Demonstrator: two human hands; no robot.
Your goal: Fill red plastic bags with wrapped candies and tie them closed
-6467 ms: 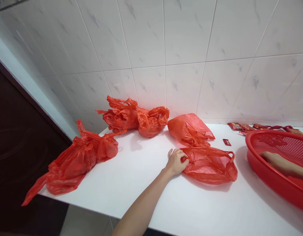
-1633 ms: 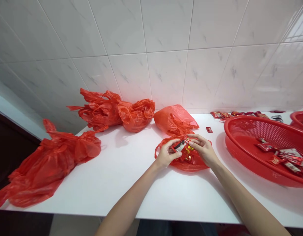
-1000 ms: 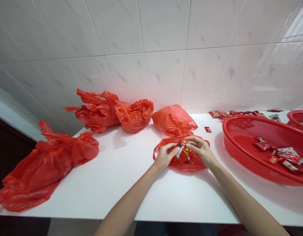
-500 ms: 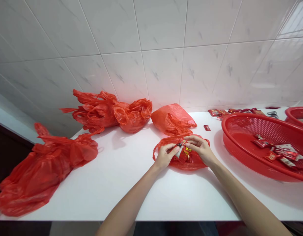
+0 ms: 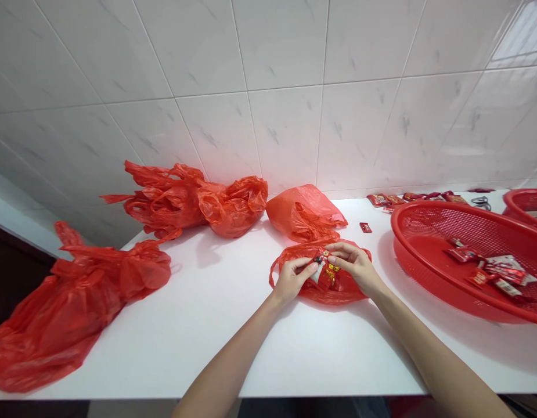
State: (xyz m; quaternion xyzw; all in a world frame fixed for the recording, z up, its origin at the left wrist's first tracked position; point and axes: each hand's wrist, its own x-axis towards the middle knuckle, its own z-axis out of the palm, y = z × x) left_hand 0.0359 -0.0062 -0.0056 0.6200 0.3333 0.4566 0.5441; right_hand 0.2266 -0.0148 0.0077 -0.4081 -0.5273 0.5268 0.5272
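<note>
Over an opened red plastic bag on the white table, both hands hold one small red packet with white and yellow print. My left hand pinches the packet's left edge between thumb and fingers. From the other side, my right hand grips its upper right part, fingers bent over it. Some of the packet is covered by the fingers. Whatever lies under it in the bag is mostly hidden.
Right of the hands stands a red mesh basket with several wrapped packets inside. More packets lie along the tiled wall, and one tiny packet sits apart. Filled red bags stand at the back; another bag is at left.
The camera view has shifted very slightly. Both hands stay on the packet over the bag, with hardly any movement.
</note>
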